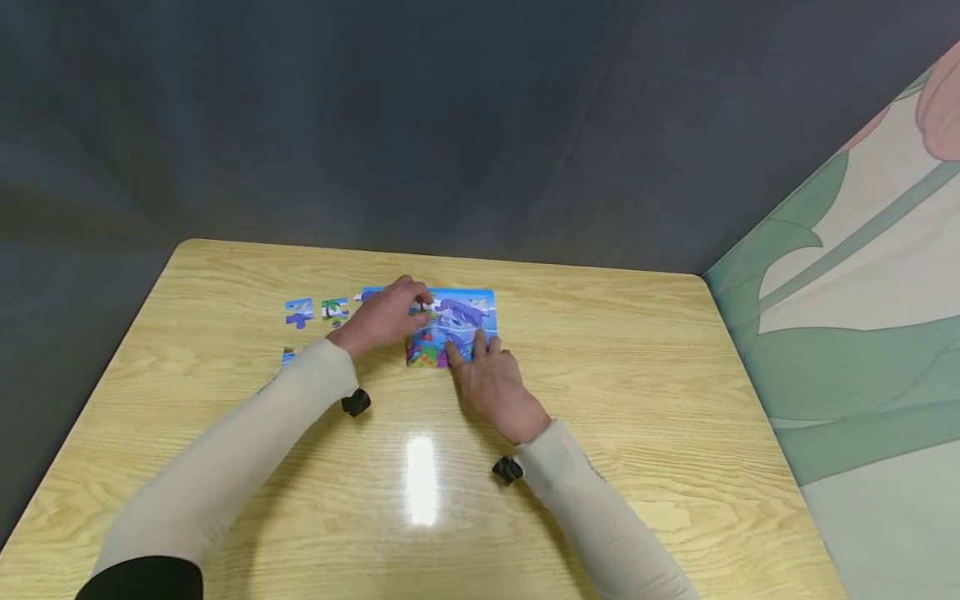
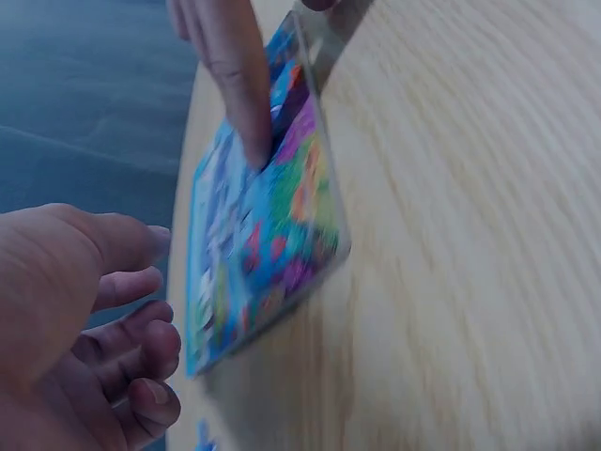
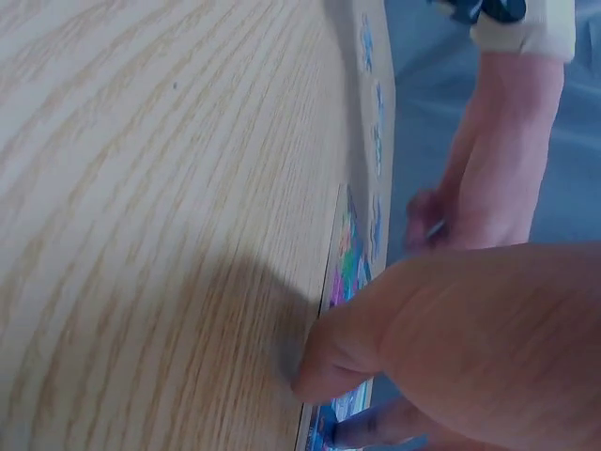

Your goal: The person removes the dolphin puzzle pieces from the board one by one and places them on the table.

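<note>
A dolphin jigsaw puzzle (image 1: 465,312) lies on the table, its colourful coral corner facing me. My left hand (image 1: 384,318) hovers by its left side, fingers loosely bent and thumb apart. In the left wrist view nothing shows between the fingers of that left hand (image 2: 94,329). My right hand (image 1: 497,385) rests at the puzzle's lower right, fingertips on the picture. One finger of it presses on the puzzle (image 2: 305,193) in the left wrist view. The right wrist view shows the thumb of the right hand (image 3: 451,338) at the puzzle's near edge.
Loose puzzle pieces lie left of the puzzle: one with a blue tab (image 1: 299,312), one with a palm tree (image 1: 334,308), and another (image 1: 288,356) partly behind the left sleeve. The wooden table (image 1: 600,350) ends at a dark curtain (image 1: 450,125); a flowered cloth (image 1: 862,350) hangs right.
</note>
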`<state>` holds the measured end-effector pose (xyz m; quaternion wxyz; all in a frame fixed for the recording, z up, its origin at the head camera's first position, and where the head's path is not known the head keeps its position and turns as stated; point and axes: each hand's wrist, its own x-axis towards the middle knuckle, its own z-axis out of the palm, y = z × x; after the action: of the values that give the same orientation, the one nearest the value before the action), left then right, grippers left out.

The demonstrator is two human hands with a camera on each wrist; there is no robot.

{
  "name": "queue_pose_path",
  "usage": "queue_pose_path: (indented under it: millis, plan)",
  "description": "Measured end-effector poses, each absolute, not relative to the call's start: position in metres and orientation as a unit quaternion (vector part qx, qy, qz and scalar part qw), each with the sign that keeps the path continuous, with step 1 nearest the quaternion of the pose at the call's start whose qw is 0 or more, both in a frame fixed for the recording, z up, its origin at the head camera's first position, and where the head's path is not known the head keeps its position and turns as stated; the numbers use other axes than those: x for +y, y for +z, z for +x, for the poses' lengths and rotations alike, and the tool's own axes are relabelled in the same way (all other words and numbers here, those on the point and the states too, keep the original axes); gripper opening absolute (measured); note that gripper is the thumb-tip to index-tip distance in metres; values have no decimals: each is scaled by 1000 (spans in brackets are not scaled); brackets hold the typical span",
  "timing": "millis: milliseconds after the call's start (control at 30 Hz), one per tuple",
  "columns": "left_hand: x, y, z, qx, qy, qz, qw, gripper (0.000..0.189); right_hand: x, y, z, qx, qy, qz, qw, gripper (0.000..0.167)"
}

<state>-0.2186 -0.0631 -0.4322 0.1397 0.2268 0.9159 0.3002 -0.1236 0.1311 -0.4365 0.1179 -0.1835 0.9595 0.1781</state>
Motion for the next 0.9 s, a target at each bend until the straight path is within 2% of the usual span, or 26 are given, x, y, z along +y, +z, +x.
queue_pose_path:
  millis: [367, 633, 900]
  plan:
    - [-22, -448, -227, 926, 257, 227, 158, 39, 129, -438, -121, 961, 174, -186, 109, 56]
    - [-13, -450, -229, 924, 285, 189, 169, 32, 130, -437, -121, 959, 178, -188, 117, 57]
    - [-10, -451, -231, 919, 309, 185, 159, 30, 131, -436, -122, 959, 182, -186, 115, 55]
